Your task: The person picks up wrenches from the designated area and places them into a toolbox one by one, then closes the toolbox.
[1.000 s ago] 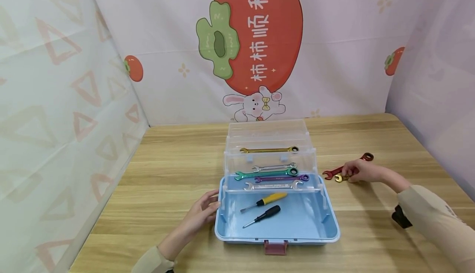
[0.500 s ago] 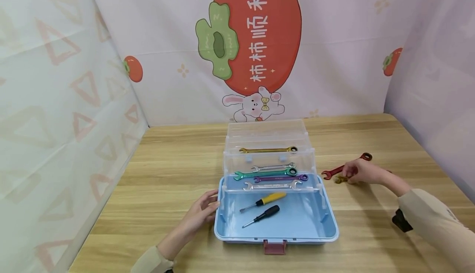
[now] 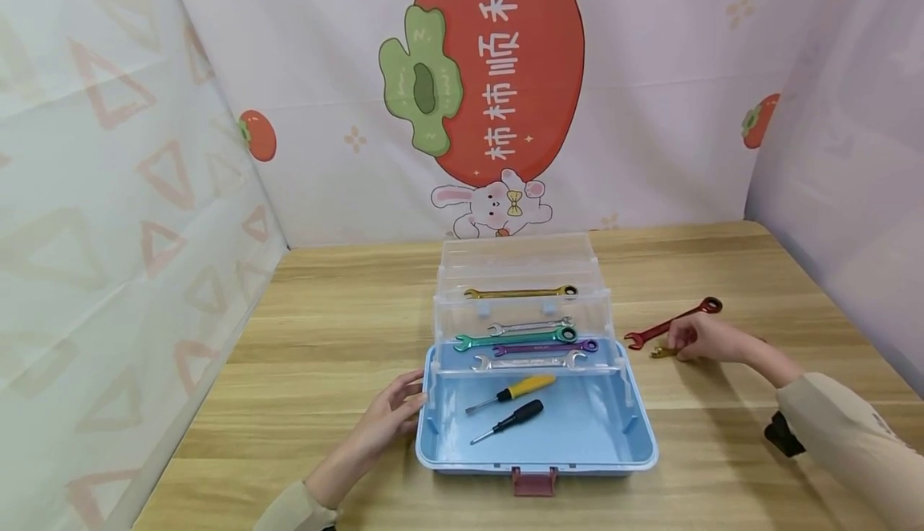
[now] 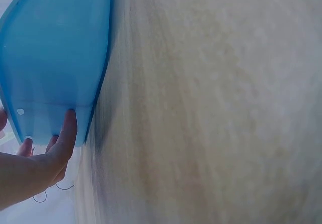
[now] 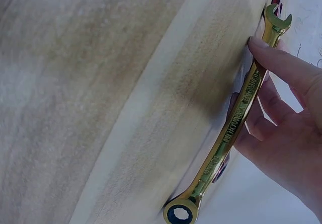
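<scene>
A gold ratchet wrench is pinched between the thumb and fingers of my right hand, at the right of the box. In the right wrist view its open jaw points up and its ring end hangs low. Just behind that hand lies a red ratchet wrench on the table. My left hand rests its fingertips against the left side of the light blue toolbox; the left wrist view shows the fingers touching the outer wall.
Raised clear trays hold a gold wrench, a green wrench, a purple wrench and silver wrenches. In the box bottom lie a yellow screwdriver and a black screwdriver. Its maroon latch hangs at the front.
The gold wrench in my right hand has tilted and turned slightly, and the fingers have shifted a little on it. My left hand stays at the toolbox's side.
</scene>
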Tool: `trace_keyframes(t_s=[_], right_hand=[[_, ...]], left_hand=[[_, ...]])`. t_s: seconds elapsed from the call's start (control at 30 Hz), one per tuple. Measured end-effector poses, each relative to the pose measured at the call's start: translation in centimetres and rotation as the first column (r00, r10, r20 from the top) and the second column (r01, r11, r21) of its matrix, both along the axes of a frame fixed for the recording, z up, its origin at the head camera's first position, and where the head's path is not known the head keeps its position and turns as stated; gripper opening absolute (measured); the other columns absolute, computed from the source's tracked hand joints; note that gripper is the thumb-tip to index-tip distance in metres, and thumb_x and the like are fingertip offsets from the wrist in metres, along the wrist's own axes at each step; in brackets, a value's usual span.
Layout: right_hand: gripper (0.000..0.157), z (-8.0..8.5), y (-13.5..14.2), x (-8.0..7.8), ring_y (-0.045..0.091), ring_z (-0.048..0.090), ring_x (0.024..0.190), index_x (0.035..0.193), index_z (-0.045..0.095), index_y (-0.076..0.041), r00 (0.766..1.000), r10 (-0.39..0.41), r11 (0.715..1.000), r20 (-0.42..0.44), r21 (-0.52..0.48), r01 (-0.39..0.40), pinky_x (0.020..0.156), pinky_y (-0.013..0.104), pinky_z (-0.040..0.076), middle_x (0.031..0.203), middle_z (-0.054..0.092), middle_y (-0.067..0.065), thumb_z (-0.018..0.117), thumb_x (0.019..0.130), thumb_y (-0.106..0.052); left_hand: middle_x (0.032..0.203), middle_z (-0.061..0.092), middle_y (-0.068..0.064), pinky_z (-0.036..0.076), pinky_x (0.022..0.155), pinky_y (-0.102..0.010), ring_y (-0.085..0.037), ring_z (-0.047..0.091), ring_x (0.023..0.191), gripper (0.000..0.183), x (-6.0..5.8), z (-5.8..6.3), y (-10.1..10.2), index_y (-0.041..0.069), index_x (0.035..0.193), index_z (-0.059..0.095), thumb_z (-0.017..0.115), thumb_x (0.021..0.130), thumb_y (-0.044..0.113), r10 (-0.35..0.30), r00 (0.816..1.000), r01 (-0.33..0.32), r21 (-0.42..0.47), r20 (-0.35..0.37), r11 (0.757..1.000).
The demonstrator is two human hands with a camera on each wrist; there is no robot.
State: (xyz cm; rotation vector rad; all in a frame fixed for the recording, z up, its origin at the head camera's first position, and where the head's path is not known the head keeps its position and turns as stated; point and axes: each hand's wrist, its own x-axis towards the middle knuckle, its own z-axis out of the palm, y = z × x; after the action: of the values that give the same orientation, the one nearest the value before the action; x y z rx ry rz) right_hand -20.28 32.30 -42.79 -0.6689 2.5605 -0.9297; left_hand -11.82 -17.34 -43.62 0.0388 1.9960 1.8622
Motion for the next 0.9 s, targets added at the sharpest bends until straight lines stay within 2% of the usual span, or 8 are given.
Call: trace_keyframes(t_s=[0.13,0.23,0.4,0.47,0.67,0.83,0.9], right_hand=[[0.012,0.0,0.0,0.0,0.003,0.042,0.06,0.078,0.058,-0.003,1.0,0.0,1.0,-0.01,-0.005,0.0,0.05,0.02,0.039,0.069,0.051,0.0,0.064,0.072,0.005],[0.012,-0.1,0.1,0.0,0.002,0.043,0.059,0.077,0.057,-0.002,0.999,0.031,0.998,-0.035,-0.045,-0.033,0.049,0.02,0.039,0.068,0.051,-0.001,0.064,0.071,0.006],[0.015,0.3,0.4,-0.3,0.002,0.045,0.061,0.076,0.057,0.0,0.987,0.097,0.988,-0.13,-0.109,-0.111,0.049,0.021,0.041,0.067,0.053,-0.001,0.066,0.068,0.009],[0.015,0.6,0.5,-0.4,0.002,0.047,0.062,0.075,0.057,-0.001,0.983,0.101,0.987,-0.156,-0.109,-0.119,0.051,0.022,0.043,0.068,0.054,-0.001,0.067,0.068,0.008],[0.014,1.6,0.7,-0.7,0.002,0.047,0.064,0.077,0.057,-0.001,0.984,0.104,0.986,-0.145,-0.115,-0.121,0.053,0.022,0.044,0.069,0.054,0.0,0.065,0.07,0.008],[0.016,2.5,0.9,-0.9,0.003,0.048,0.063,0.079,0.057,0.003,0.973,0.133,0.974,-0.187,-0.157,-0.163,0.053,0.022,0.045,0.066,0.054,0.008,0.061,0.07,0.015],[0.016,3.0,0.8,-0.9,0.002,0.048,0.063,0.079,0.057,0.003,0.975,0.128,0.975,-0.181,-0.159,-0.157,0.052,0.021,0.044,0.066,0.053,0.007,0.061,0.069,0.015]], left_hand=[[0.129,0.037,-0.025,0.045,0.086,-0.038,-0.025,0.049,0.108,0.059,0.0,0.0,0.0,0.0,0.135,0.028,0.054,0.088,0.025,-0.002,1.0,0.002,0.007,-0.011,1.0],[0.129,0.037,-0.025,0.045,0.086,-0.037,-0.025,0.049,0.108,0.058,0.0,0.0,0.1,-0.001,0.134,0.028,0.054,0.088,0.024,-0.005,1.0,0.005,0.012,-0.015,1.0],[0.129,0.037,-0.025,0.045,0.086,-0.038,-0.025,0.049,0.108,0.057,0.0,-0.1,0.1,-0.001,0.134,0.028,0.053,0.089,0.024,-0.007,1.0,0.007,0.016,-0.02,1.0],[0.129,0.038,-0.025,0.045,0.086,-0.038,-0.024,0.049,0.108,0.057,0.0,-0.1,0.1,-0.001,0.134,0.029,0.053,0.089,0.024,-0.005,1.0,0.005,0.015,-0.018,1.0],[0.129,0.037,-0.025,0.045,0.086,-0.038,-0.024,0.049,0.108,0.058,0.0,-0.1,0.1,0.0,0.135,0.028,0.053,0.089,0.024,-0.003,1.0,0.004,0.021,-0.006,1.0],[0.129,0.038,-0.025,0.045,0.086,-0.039,-0.024,0.049,0.108,0.056,0.0,0.0,0.2,-0.001,0.134,0.029,0.053,0.089,0.023,0.01,1.0,-0.01,0.023,-0.011,1.0],[0.129,0.038,-0.025,0.045,0.086,-0.039,-0.024,0.049,0.108,0.054,0.0,0.1,0.3,0.0,0.134,0.03,0.052,0.089,0.021,0.02,1.0,-0.019,0.024,-0.01,1.0]])
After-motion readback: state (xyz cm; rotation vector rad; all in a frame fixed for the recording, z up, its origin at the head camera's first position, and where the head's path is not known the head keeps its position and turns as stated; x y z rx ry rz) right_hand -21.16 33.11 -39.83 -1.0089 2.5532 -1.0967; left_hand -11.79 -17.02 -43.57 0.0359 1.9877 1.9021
